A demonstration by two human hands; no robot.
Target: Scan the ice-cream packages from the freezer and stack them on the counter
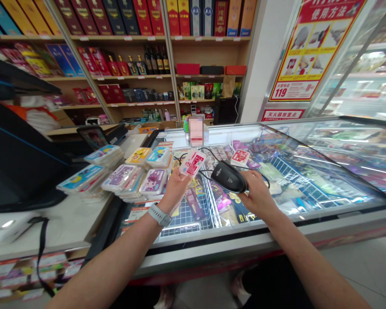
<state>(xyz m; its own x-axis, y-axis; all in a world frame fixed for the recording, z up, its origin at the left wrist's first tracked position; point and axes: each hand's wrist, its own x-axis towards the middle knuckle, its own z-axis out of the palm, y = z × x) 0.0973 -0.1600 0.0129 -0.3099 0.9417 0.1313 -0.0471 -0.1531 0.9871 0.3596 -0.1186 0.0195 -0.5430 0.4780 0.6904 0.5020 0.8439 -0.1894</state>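
My left hand (176, 189) is closed on a small flat packet (192, 163) with a red and white label, held up over the glass freezer lid (309, 171). A grey watch sits on that wrist. My right hand (256, 195) grips a black barcode scanner (228, 177), its head turned toward the packet and a few centimetres from it. The scanner's black cable (209, 151) loops back across the glass.
Stacks of small colourful packets (128, 174) lie left of my hands on the freezer and counter (67, 223). A black monitor (16, 163) stands far left. Wooden shelves (141, 77) with boxes and bottles fill the back. A red poster (312, 47) hangs at right.
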